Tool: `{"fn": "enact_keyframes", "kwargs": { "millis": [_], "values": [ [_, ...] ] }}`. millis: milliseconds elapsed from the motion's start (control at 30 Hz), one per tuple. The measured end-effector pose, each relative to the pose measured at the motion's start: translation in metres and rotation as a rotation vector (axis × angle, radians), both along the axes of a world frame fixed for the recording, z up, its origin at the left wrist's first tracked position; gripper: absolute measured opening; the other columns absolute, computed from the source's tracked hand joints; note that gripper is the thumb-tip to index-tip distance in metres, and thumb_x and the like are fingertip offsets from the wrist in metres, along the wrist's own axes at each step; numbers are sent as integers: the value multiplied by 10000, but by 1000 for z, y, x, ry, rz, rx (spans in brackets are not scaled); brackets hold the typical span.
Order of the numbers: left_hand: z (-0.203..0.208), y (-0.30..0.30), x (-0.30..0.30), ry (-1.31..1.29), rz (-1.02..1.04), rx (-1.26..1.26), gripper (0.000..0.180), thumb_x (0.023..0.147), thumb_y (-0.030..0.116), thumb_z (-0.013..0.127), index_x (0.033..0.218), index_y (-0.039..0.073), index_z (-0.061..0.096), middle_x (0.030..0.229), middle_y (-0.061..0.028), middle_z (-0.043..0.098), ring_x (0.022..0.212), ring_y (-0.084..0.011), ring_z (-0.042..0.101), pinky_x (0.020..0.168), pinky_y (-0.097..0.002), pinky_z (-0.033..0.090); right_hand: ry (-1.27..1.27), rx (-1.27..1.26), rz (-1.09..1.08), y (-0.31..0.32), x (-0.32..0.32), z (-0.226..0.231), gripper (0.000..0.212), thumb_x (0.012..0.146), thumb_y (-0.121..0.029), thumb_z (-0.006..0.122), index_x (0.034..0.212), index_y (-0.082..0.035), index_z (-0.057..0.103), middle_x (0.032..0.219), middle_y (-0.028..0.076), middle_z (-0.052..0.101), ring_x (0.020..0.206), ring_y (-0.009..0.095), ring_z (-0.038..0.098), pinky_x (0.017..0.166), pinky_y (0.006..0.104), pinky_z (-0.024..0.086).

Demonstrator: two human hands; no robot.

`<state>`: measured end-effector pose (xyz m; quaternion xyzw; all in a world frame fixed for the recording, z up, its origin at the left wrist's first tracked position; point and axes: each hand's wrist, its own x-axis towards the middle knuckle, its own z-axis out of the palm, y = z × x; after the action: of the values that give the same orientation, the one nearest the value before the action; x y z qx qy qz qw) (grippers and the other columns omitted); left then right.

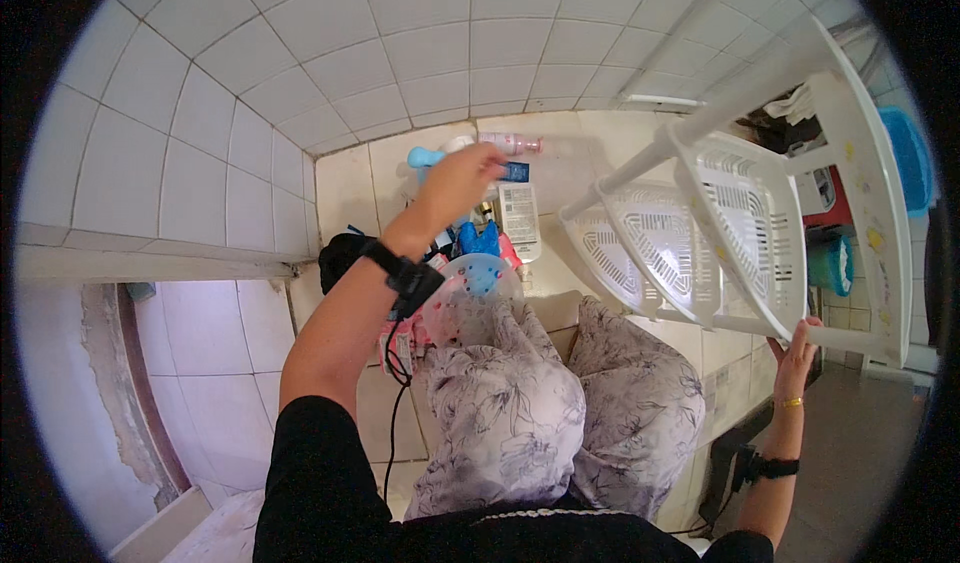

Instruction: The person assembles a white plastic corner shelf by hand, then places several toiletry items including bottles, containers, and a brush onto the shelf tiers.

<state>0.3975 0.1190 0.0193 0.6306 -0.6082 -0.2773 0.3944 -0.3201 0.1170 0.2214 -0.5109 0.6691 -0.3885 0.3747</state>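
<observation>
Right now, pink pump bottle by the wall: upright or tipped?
Tipped: the pink pump bottle lies lengthwise along the tiled wall, its pump pointing to the picture's right.

No words or numbers can be read; the print is too small or blurred. The white flat pack [519, 225] lying on the tiled floor [588, 153] carries a block of fine dark lines on its upper face. The dark blue packet [516, 172], just beside the left hand [458, 183], shows faint pale marks. The pink pump bottle [506, 144], lying on its side, bears pale print, also illegible.
</observation>
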Motion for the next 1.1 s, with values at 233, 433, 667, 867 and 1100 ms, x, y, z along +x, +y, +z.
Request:
{"fn": "enact_keyframes", "kwargs": {
  "millis": [233, 433, 667, 867, 1100],
  "values": [
    [102, -60, -122, -39, -323, -31, 831, 1059, 185, 841, 1762, 106, 406, 1596, -238, 693, 1429, -405, 719, 1178, -523, 582, 37, 36, 14, 10, 18, 24, 522, 1244, -527, 560, 1627, -180, 486, 1625, 68, 550, 1394, 211, 647, 1026, 419, 676],
    [134, -64, -121, -69, -342, 140, 739, 1024, 147, 855, 1654, 69, 478, 1523, -218, 744, 1348, -459, 735, 1119, -531, 595, 24, -12, 31, 36, 35, 40, 638, 1218, -584, 585, 1713, -196, 474, 1647, 76, 580, 1443, 208, 640, 1024, 418, 677],
    [158, -29, -118, -161, -267, -54, 702, 925, 165, 915, 1556, 96, 613, 1266, -229, 832, 1163, -477, 785, 984, -560, 621, 218, 219, 5, 54, 63, 96, 671, 1217, -571, 591, 1665, -80, 496, 1382, 113, 736, 993, 219, 836, 795, 349, 669],
    [192, 13, -109, -64, -222, -64, 394, 962, 142, 891, 1320, 56, 751, 1141, -162, 851, 1007, -390, 818, 939, -497, 621, 86, 106, 80, 78, 54, 112, 598, 1212, -592, 597, 1432, -37, 585, 1125, 99, 812, 860, 209, 859, 715, 299, 655],
    [299, 70, -96, -2, -210, 17, 354, 1021, 139, 848, 1350, 53, 754, 1166, -168, 870, 965, -320, 846, 916, -465, 639, 69, -135, 157, 105, 47, 185, 545, 1213, -567, 623, 1369, -44, 633, 1105, 91, 803, 893, 191, 845, 761, 315, 684]
  ]
}}
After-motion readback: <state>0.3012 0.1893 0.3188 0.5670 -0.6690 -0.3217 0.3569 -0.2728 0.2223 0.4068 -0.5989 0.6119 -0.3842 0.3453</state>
